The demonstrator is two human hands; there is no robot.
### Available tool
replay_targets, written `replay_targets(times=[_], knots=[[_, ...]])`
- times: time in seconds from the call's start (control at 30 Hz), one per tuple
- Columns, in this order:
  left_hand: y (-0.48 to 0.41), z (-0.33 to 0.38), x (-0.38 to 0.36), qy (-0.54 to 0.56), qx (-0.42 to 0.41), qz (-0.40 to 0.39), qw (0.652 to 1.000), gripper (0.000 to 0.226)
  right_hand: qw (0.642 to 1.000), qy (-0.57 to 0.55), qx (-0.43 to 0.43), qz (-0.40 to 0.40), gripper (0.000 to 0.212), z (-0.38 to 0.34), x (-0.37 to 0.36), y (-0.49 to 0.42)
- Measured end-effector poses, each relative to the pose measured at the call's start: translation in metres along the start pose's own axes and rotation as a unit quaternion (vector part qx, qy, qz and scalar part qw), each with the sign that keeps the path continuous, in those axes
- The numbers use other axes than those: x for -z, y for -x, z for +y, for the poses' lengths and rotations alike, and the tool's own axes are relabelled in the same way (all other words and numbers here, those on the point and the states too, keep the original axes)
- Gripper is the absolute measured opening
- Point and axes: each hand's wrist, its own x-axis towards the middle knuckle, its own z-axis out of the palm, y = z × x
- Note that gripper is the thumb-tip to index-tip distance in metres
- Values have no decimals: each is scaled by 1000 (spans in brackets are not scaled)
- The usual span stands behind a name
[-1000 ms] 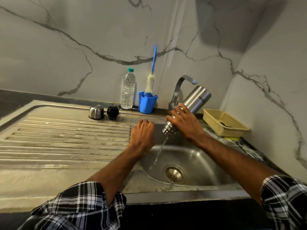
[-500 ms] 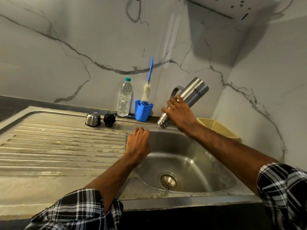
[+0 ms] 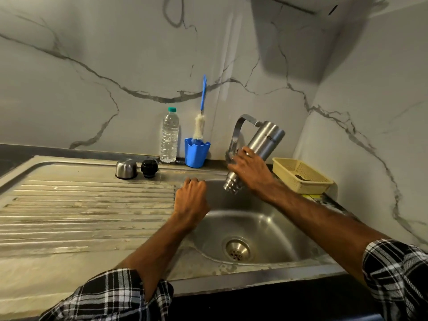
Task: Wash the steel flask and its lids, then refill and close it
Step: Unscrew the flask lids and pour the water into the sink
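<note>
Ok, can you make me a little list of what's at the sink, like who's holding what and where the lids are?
flask: steel flask, tilted mouth-down over the sink
right hand: right hand grips the flask near its mouth
left hand: left hand, fingers curled, rests on the sink's rim, holds nothing
lids: steel cup lid and black stopper, side by side on the drainboard
behind: water bottle, bottle brush in a blue cup
right side: yellow basket
</note>
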Motion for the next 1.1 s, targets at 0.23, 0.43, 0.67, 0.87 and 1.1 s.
replay_targets(times=[0.23,0.43,0.67,0.87,1.1], knots=[[3,5,1,54,-7,10,998,38,973,-216,-85,-5,43,6,-2,12],[-3,6,-15,301,28,8,953,58,699,-649,-297,-35,77,43,9,3],[-4,8,-14,423,49,-53,903,91,428,-847,-315,7,77,44,5,3],[-7,-7,4,592,104,-37,799,84,207,-916,-343,32,61,16,-18,10],[-14,-16,14,732,159,11,663,73,30,-954,-295,43,49,-5,-26,16]])
